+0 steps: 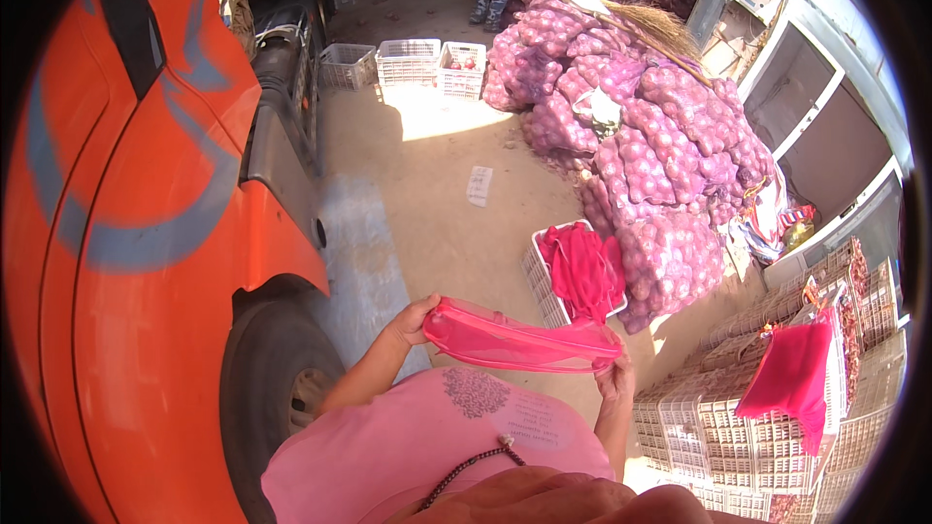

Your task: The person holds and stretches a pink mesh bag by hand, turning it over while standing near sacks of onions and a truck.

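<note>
A sheer pink mesh bag (pixel 524 338) is stretched flat between my two hands, in front of my pink shirt. My left hand (pixel 416 318) is closed on its left end, and my right hand (pixel 615 378) grips the right end, slightly lower. Just beyond the right end stands a white plastic crate (pixel 540 278) heaped with bright pink-red cloth or mesh (pixel 587 267), which looks like the same kind of material. Part of the heap hangs over the crate's near side, close behind the held bag.
Mesh sacks of onions (pixel 670 160) are piled beyond the crate, a straw broom (pixel 650 24) on top. At left is an orange truck (pixel 146 262) with its wheel (pixel 277 369). Stacked crates (pixel 699 427) stand at lower right. Far back are white crates (pixel 408 60) and a person's legs (pixel 490 0).
</note>
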`<state>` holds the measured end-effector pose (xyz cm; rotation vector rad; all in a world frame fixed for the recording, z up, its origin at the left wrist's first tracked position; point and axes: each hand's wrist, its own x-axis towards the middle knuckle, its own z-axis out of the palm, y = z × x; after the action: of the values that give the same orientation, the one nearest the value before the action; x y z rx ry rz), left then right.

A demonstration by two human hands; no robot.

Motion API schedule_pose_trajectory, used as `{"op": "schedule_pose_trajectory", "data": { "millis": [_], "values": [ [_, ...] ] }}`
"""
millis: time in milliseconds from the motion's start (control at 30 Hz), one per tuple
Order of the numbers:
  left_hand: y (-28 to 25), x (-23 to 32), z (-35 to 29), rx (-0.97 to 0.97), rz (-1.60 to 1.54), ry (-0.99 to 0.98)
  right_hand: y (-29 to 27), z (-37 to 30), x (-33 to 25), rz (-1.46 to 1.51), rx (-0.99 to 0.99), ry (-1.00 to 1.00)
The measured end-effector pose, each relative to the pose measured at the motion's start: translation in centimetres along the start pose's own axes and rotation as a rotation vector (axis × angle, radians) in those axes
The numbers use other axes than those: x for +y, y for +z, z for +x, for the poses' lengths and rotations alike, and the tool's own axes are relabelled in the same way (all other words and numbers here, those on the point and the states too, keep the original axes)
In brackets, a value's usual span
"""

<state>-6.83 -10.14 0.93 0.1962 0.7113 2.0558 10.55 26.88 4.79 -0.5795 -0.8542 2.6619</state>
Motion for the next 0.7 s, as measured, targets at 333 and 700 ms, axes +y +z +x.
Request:
{"op": "schedule_pose_trajectory", "data": {
  "millis": [333,700],
  "values": [
    [-2.9,2.0,1.0,0.592,0.761,0.201,-0.1,-2.5,1.5,-0.117,-0.044,0.149],
    [-5.9,0.7,1.3,0.657,-0.162,0.466,2.5,-2.0,3.3,-1.161,-0.296,0.216]
  ]
}}
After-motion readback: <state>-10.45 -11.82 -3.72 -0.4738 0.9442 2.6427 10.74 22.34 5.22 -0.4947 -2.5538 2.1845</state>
